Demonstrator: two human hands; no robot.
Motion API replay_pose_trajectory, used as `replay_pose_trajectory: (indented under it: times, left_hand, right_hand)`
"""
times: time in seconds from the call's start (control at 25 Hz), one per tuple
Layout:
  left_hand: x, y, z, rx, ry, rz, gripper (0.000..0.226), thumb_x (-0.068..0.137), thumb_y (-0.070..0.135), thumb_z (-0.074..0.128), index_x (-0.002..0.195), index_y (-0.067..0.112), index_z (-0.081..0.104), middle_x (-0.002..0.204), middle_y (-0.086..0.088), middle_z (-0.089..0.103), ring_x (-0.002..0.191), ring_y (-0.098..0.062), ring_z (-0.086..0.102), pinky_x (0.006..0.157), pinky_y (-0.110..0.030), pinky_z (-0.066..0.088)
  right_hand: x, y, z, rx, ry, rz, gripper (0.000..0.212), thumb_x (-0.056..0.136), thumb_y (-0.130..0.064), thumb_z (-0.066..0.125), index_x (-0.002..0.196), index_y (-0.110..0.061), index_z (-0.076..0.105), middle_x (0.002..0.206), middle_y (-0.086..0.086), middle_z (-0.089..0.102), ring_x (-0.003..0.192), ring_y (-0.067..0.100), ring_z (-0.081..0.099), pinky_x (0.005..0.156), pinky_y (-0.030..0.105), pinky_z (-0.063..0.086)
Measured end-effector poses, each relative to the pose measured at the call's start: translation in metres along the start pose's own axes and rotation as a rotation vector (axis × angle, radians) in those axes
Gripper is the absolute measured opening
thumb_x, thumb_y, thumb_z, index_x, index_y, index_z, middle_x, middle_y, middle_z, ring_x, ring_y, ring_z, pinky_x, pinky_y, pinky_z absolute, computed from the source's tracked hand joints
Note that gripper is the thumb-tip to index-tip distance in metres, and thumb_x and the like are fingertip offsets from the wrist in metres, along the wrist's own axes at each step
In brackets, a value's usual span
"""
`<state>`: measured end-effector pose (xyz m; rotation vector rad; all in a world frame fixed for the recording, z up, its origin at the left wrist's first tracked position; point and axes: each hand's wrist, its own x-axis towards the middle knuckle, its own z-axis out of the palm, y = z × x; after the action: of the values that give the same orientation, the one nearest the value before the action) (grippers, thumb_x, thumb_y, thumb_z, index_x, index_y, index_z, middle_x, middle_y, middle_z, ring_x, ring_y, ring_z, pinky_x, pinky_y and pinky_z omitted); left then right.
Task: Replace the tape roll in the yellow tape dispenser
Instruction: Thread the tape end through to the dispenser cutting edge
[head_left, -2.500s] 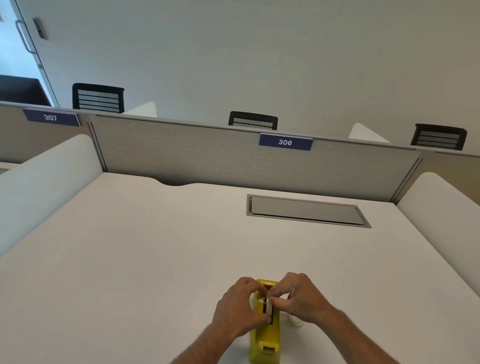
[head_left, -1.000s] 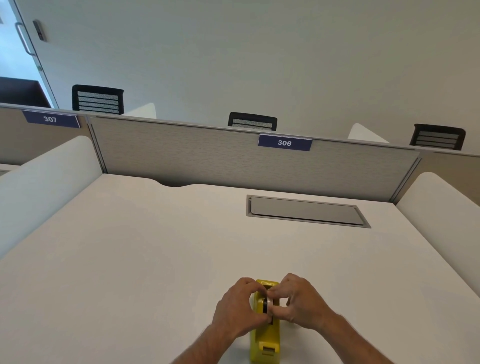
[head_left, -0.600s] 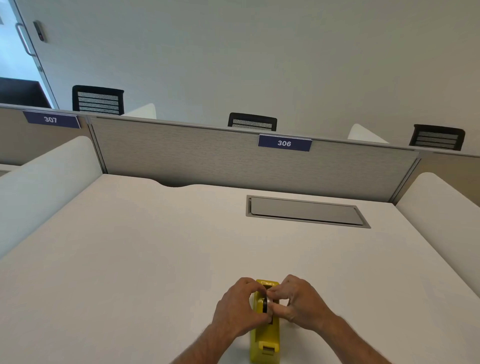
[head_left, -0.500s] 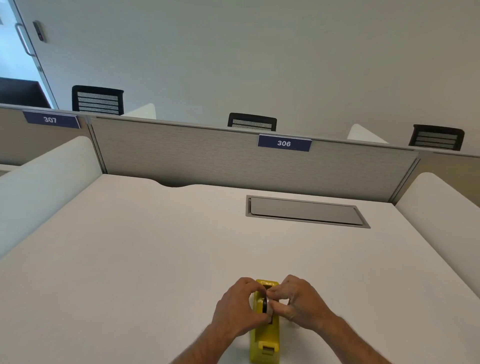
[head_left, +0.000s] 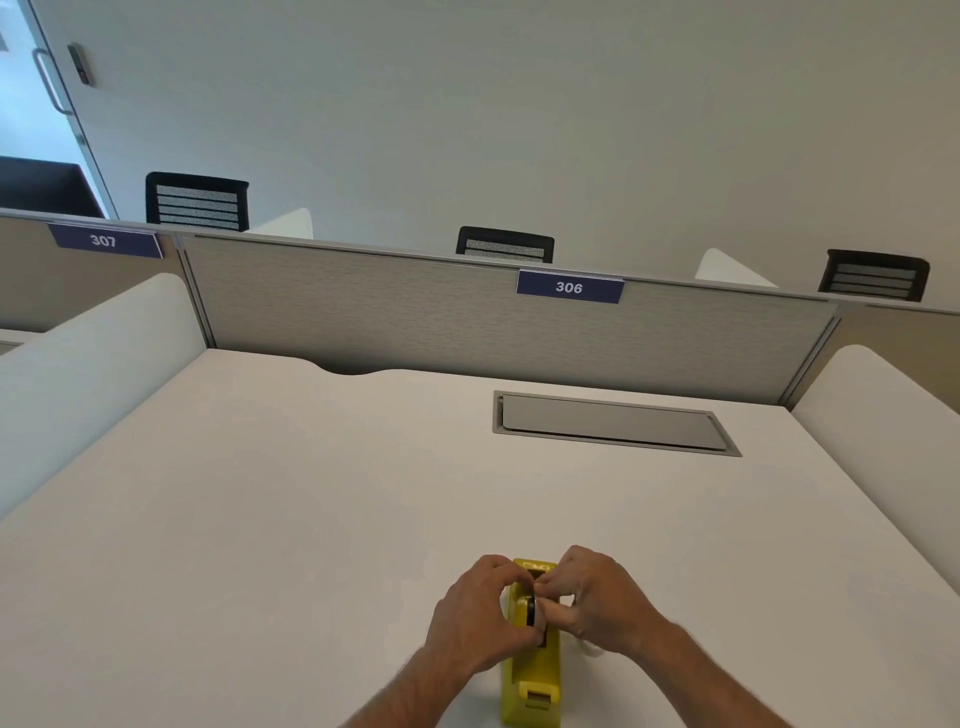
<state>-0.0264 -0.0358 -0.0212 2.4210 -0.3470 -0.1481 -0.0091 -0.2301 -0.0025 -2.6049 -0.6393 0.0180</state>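
Little has moved since the earlier frames: both hands stay over the yellow tape dispenser (head_left: 531, 670) at the table's (head_left: 311, 493) near edge. Left hand (head_left: 480, 618) and right hand (head_left: 592, 603) curl their fingers, pinching the dark tape roll (head_left: 531, 609) in its slot.

The tape dispenser (head_left: 531, 675) at the counter's near edge looks like smooth yellow plastic with a slight sheen. The counter (head_left: 311, 493) is matt, smooth and off-white. The flap (head_left: 613, 423) near its far edge looks like brushed grey metal. The divider (head_left: 415, 317) behind has a rough, woven cloth face under a metal rail.
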Motion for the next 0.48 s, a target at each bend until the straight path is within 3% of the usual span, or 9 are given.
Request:
replay_pose_trajectory:
  times: [0.2, 0.48]
  left_hand:
    - [-0.0001, -0.0001, -0.0015, -0.003, -0.004, -0.011, 0.058, 0.060, 0.062, 0.073, 0.113, 0.045, 0.058, 0.128, 0.028, 0.046, 0.103, 0.002, 0.047, 0.087, -0.023, 0.050]
    - [-0.0003, 0.0001, -0.0024, -0.009, -0.010, 0.004, 0.058, 0.060, 0.064, 0.073, 0.113, 0.044, 0.060, 0.130, 0.026, 0.047, 0.109, 0.001, 0.048, 0.093, -0.026, 0.051]
  right_hand:
    - [0.0013, 0.0012, -0.0039, 0.021, -0.023, 0.014, 0.019, 0.088, -0.042, 0.061, 0.098, -0.038, 0.077, 0.086, -0.019, 0.075, 0.085, 0.005, 0.054, 0.069, 0.020, 0.045]
    - [-0.0038, -0.0016, -0.0058, 0.112, -0.025, 0.056, 0.019, 0.084, -0.045, 0.068, 0.100, -0.045, 0.076, 0.092, -0.027, 0.074, 0.088, 0.005, 0.058, 0.076, 0.026, 0.051]
